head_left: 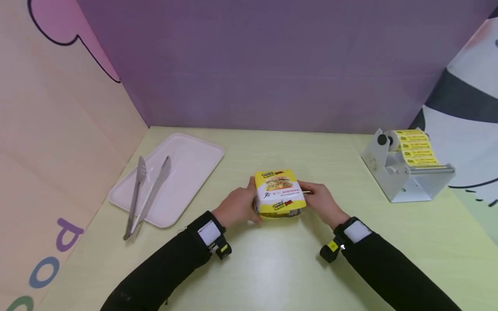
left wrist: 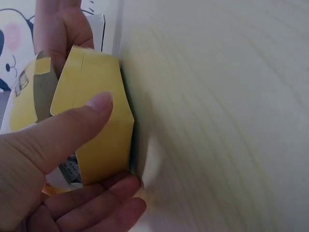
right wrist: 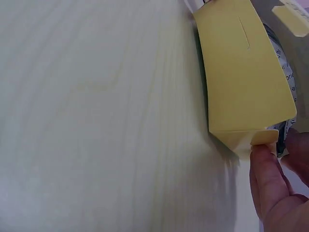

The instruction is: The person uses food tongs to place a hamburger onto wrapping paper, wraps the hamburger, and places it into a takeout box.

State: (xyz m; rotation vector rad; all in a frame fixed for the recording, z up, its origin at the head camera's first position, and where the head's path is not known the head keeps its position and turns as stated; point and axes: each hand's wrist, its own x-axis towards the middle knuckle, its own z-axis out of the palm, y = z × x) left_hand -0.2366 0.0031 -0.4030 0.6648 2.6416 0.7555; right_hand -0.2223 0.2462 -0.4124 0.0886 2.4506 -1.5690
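Note:
A yellow and white burger box [head_left: 280, 190] with a printed burger picture sits on the table between both hands. Its lid stands slightly apart from the base, and printed wrapping paper [right wrist: 286, 72] shows through the gap. My left hand [head_left: 242, 205] grips the box's left side; in the left wrist view the thumb [left wrist: 79, 123] lies across the yellow side panel and the fingers curl by its lower edge. On the opposite side, my right hand [head_left: 320, 201] pinches a small corner flap [right wrist: 264, 137] between fingers and thumb.
To the left lies a pale tray [head_left: 194, 172] with metal tongs [head_left: 136, 194] resting across it. At the right stands a label dispenser [head_left: 406, 181] carrying a roll of yellow labels [head_left: 416, 149]. Printed panels border the table at the back and sides.

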